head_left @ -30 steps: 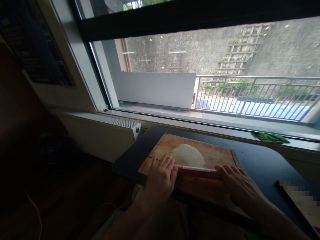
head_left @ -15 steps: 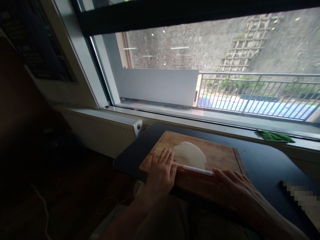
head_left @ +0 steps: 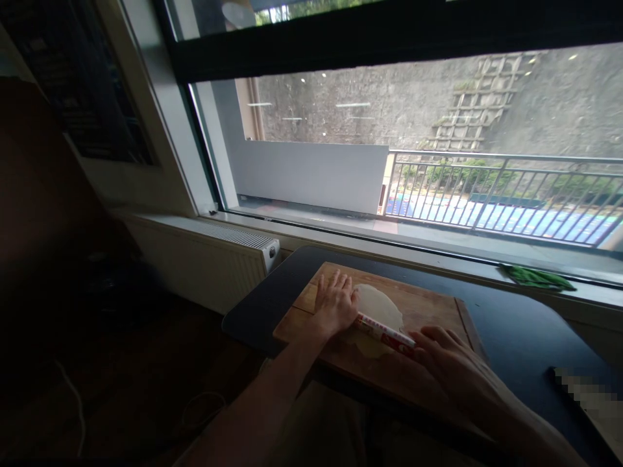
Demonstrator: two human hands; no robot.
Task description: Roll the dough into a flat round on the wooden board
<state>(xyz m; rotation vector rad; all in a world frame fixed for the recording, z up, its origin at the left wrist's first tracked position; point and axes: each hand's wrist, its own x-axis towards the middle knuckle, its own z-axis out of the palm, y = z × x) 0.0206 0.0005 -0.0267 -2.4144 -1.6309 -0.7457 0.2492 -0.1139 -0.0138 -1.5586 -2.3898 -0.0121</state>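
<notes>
A thin rolling pin (head_left: 387,332) with a red and white printed wrap lies slantwise across a flat, pale sheet of dough (head_left: 378,305). Some of the dough shows on the near side of the pin too. Under it is a wooden board (head_left: 431,305). My left hand (head_left: 335,305) presses on the pin's left end, fingers stretched out flat over the board and the dough's edge. At the other end, my right hand (head_left: 445,353) is bent over the pin, with its thumb side along it; that end is hidden beneath the hand.
The board sits on a dark table (head_left: 520,331) with rounded corners, against a window sill. A green cloth (head_left: 538,277) lies on the sill. To the left stands a white radiator (head_left: 209,250). A dark-edged object, partly blurred out, (head_left: 584,402) is at the table's right.
The rolling pin has rolled over the dough, its left end moving farther away from me, with both hands on it. Dough now shows on its near side. The view has tilted up slightly.
</notes>
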